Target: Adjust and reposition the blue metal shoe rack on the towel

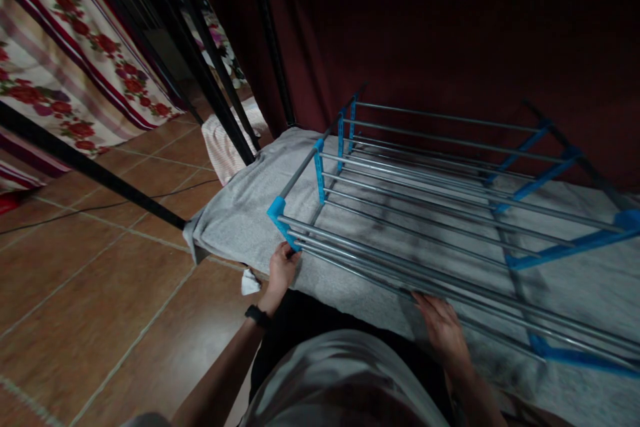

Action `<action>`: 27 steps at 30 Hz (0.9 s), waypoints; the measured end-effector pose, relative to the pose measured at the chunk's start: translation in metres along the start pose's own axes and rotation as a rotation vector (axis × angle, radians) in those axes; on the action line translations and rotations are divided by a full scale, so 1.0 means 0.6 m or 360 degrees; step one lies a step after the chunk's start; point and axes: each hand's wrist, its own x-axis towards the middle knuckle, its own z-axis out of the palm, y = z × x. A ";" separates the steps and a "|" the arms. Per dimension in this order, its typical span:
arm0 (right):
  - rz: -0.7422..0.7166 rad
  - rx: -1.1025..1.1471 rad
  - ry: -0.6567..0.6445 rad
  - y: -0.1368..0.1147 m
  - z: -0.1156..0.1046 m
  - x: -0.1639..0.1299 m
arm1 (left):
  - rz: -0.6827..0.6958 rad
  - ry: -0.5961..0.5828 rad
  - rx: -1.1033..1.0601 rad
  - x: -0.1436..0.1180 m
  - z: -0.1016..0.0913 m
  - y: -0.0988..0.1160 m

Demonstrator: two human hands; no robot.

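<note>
A rack [430, 213] of grey metal rods with blue plastic connectors lies on its side on a grey mattress [240, 213]. My left hand [281, 270] grips the near end of a rod beside the blue corner connector [278, 212]. A dark watch sits on that wrist. My right hand [440, 323] rests on the nearest rods further right, fingers laid along them.
The mattress sits in a black metal bunk frame [100, 170]. A dark red curtain [450, 47] hangs behind. Floral cloth [60, 60] hangs at the left over a brown tiled floor [100, 293], where a thin cable runs. A striped cloth bundle [225, 140] lies by the bed's corner.
</note>
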 end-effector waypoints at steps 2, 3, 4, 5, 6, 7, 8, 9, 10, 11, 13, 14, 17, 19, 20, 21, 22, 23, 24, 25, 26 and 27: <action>-0.0004 -0.0004 0.0005 0.001 -0.001 0.001 | -0.0004 -0.0004 -0.0009 0.000 0.000 -0.001; -0.0010 0.0001 0.0008 0.002 -0.001 0.002 | -0.0007 -0.0006 -0.0012 0.000 0.000 -0.001; -0.0018 0.0008 0.0010 0.003 -0.001 0.002 | -0.0008 -0.0009 -0.0014 0.000 0.000 -0.002; -0.0027 0.0014 0.0009 0.003 -0.001 0.001 | -0.0009 -0.0011 -0.0015 0.000 0.000 -0.002; -0.0032 0.0017 0.0008 0.003 0.000 0.001 | -0.0010 -0.0012 -0.0015 0.000 0.000 -0.003; -0.0034 0.0017 0.0007 0.004 0.001 0.000 | -0.0011 -0.0011 -0.0016 0.000 0.000 -0.003; -0.0036 0.0014 0.0002 0.004 0.002 -0.001 | -0.0011 -0.0012 -0.0017 0.000 0.000 -0.003; -0.0036 0.0013 -0.0003 0.004 0.002 -0.001 | -0.0011 -0.0012 -0.0017 0.000 0.000 -0.003; -0.0032 0.0011 -0.0007 0.005 0.003 -0.002 | -0.0009 -0.0012 -0.0016 0.000 0.000 -0.003; -0.0030 0.0010 -0.0012 0.005 0.003 -0.002 | -0.0007 -0.0012 -0.0015 0.000 -0.001 -0.003; -0.0032 0.0006 -0.0021 0.005 0.002 -0.001 | 0.0000 -0.0015 -0.0011 0.001 -0.001 -0.002; -0.0036 0.0003 -0.0022 0.004 0.000 0.001 | 0.0004 -0.0018 -0.0010 0.001 -0.001 -0.002; -0.0040 -0.0041 -0.0018 0.000 -0.007 0.007 | 0.0008 -0.0027 -0.0010 0.001 -0.001 -0.003; -0.0030 -0.0088 -0.0013 -0.004 -0.014 0.012 | 0.0008 -0.0027 -0.0004 0.001 0.000 -0.003; -0.0028 -0.0105 -0.0017 -0.005 -0.017 0.014 | 0.0010 -0.0026 0.0000 0.000 0.000 -0.002; -0.0030 -0.0115 -0.0025 -0.006 -0.020 0.016 | 0.0012 -0.0026 0.0004 0.000 0.000 -0.002; -0.0038 -0.0119 -0.0038 -0.007 -0.022 0.018 | 0.0016 -0.0027 0.0007 0.000 0.001 -0.001; -0.0048 -0.0119 -0.0052 -0.007 -0.024 0.019 | 0.0020 -0.0028 0.0009 -0.001 0.001 0.000; -0.0057 -0.0121 -0.0062 -0.007 -0.025 0.021 | 0.0024 -0.0027 0.0010 -0.001 0.001 0.001; -0.0058 -0.0126 -0.0062 -0.007 -0.025 0.022 | 0.0025 -0.0024 0.0013 -0.002 0.001 0.002; -0.0050 -0.0132 -0.0056 -0.007 -0.025 0.023 | 0.0025 -0.0021 0.0017 -0.002 0.001 0.002; -0.0039 -0.0137 -0.0048 -0.007 -0.025 0.024 | 0.0025 -0.0020 0.0020 -0.002 0.001 0.002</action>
